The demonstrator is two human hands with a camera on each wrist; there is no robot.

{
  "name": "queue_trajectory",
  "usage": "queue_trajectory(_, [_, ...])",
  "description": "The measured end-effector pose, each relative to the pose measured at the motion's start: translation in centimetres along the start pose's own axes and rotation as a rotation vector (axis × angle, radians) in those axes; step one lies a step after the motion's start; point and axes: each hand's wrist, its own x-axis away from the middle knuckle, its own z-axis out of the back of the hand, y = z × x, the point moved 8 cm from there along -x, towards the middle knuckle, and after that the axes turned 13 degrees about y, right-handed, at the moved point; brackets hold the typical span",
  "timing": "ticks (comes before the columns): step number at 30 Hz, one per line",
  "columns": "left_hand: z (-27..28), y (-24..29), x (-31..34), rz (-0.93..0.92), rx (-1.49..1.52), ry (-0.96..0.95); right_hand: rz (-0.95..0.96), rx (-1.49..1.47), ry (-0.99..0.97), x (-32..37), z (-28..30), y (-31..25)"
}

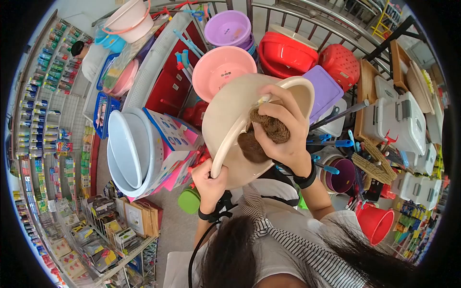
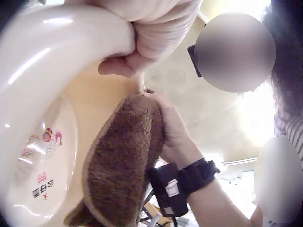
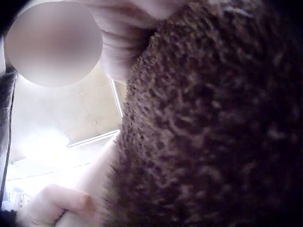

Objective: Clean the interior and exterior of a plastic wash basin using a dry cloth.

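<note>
A cream plastic basin [image 1: 225, 115] is tilted on its side in front of the person's body. My left hand [image 1: 210, 185] grips its rim, fingers curled round the edge; the left wrist view shows this hand [image 2: 163, 30] close up on the glossy rim [image 2: 57, 47]. In my right hand [image 1: 290, 139] is a bunched brown fuzzy cloth [image 1: 274, 129], held against the basin near its far rim. The cloth [image 2: 124, 156] hangs in a fold beside the basin's printed bottom [image 2: 42, 175]. It fills much of the right wrist view, hiding the right fingertips there.
Pink [image 1: 223, 72], purple [image 1: 228, 29] and red basins [image 1: 288, 53] stand ahead. Pale blue basins [image 1: 127, 149] are on the left, by a goods rack [image 1: 53, 115]. Right are lidded storage boxes [image 1: 398, 120], mop handles and a red bucket [image 1: 374, 223].
</note>
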Motion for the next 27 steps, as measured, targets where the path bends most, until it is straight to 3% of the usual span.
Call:
queue_trajectory(7, [-0.1, 0.4, -1.2, -0.03, -0.126, 0.029, -0.014, -0.039, -0.014, 1.1, -0.5, -0.3])
queue_trajectory(9, [-0.4, 1.6, -1.5, -0.16, -0.194, 0.05, -0.012, -0.035, -0.025, 1.8, -0.8, -0.3])
queue_trajectory(12, [-1.0, 3.9, -1.2, -0.154, -0.177, 0.118, 0.02, -0.029, -0.115, 3.4, -1.9, -2.2])
queue_trajectory(15, [-0.3, 2.0, -0.3, -0.056, -0.175, 0.188, 0.07, -0.056, -0.114, 5.0, -2.8, -3.7])
queue_trajectory(19, [0.2, 2.1, -0.5, -0.063, -0.171, 0.176, 0.096, -0.036, -0.131, 4.3, -2.3, -2.7])
queue_trajectory(22, [0.9, 0.7, 0.2, -0.002, -0.18, 0.166, 0.05, 0.201, 0.141, 2.9, 0.2, 0.5])
queue_trajectory(25, [0.1, 1.6, 0.0, -0.01, -0.17, 0.164, -0.025, 0.15, 0.146, 3.1, 0.4, 1.5])
queue_trajectory(27, [-0.4, 2.2, -0.3, -0.039, -0.154, 0.178, 0.038, 0.018, -0.019, 4.0, -1.2, -0.7])
